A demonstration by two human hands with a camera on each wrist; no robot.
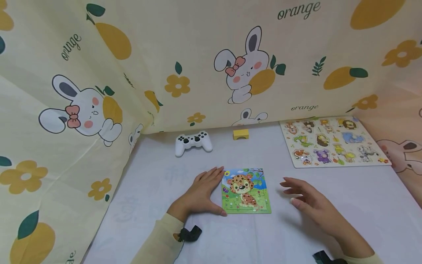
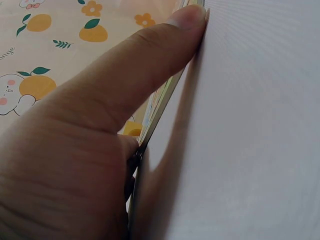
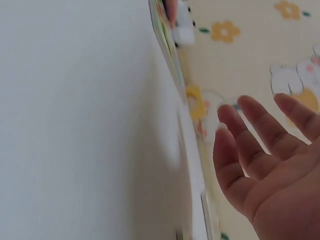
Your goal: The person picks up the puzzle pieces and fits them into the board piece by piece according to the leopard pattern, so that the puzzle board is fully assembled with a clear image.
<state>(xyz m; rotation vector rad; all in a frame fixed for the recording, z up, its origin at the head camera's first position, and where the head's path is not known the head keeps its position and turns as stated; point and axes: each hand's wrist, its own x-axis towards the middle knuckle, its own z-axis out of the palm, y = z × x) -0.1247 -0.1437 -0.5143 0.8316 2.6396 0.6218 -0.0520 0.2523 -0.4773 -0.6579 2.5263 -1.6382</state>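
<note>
A small square jigsaw puzzle (image 1: 245, 190) with a leopard cub picture lies flat on the white table. My left hand (image 1: 204, 192) rests at its left side, fingers stretched out by the upper left corner and thumb on the lower left corner. In the left wrist view the thumb (image 2: 165, 50) lies along the puzzle's edge. To the right of the puzzle, my right hand (image 1: 311, 203) hovers above the table, apart from it, with relaxed fingers and nothing in them. The right wrist view shows its palm (image 3: 285, 185) and loosely bent fingers.
A white game controller (image 1: 193, 143) and a yellow arch block (image 1: 240, 134) stand at the back. An animal peg board (image 1: 329, 143) lies at the back right. Cloth printed with rabbits and oranges (image 1: 197, 55) hangs behind and along the sides.
</note>
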